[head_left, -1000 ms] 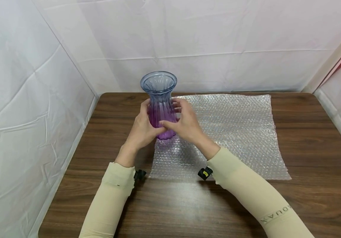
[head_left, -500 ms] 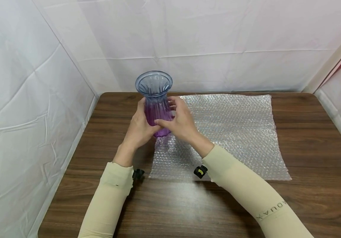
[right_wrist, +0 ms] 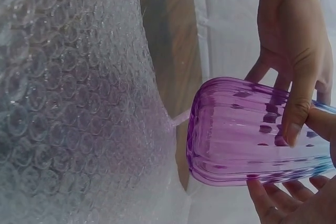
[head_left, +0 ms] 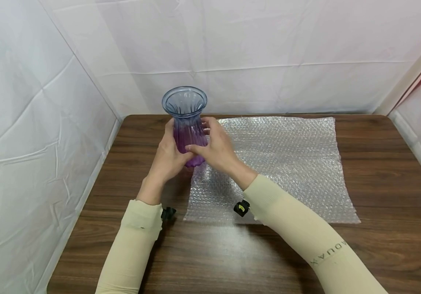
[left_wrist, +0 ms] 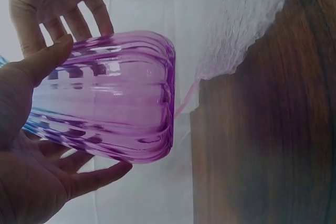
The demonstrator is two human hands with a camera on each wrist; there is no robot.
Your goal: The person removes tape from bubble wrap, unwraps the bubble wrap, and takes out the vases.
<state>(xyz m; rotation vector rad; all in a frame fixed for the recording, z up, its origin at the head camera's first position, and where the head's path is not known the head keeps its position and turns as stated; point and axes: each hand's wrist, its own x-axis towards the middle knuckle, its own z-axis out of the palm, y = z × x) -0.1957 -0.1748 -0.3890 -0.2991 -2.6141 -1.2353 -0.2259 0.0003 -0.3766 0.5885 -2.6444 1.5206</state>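
A ribbed glass vase, blue at its flared rim and purple at its base, is held upright between both hands. On its left side the left hand grips the lower body. The right hand grips the opposite side, and the two thumbs meet across the front. Both wrist views show the vase's base raised off the table. A thin pink strip shows between the base and a sheet of bubble wrap, which lies flat to the right. Some fingertips are hidden behind the vase.
The dark wood table extends around the sheet. White cloth walls stand close behind and to the left of the table. A small black device sits at the right wrist, another at the left.
Both hands have carried the vase to the left and slightly away, from over the bubble wrap's left edge toward bare wood. The bubble wrap has stayed in place.
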